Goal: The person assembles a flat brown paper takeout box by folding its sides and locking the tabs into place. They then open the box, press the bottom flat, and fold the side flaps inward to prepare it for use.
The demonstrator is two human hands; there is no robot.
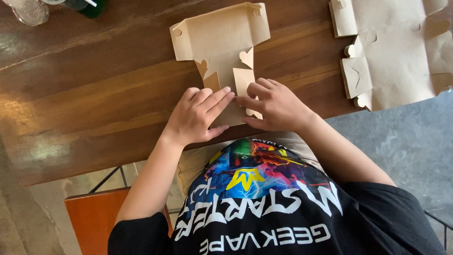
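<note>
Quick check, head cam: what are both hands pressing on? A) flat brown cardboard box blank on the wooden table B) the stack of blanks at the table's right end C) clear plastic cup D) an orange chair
A: the left hand and right hand both lie flat on the near end of the brown cardboard box blank on the wooden table; the stack of blanks lies untouched at the right.

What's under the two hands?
Both hands, left and right, press on a flat brown cardboard cutout lying on the wooden table. The folds beneath them are hidden.
</note>
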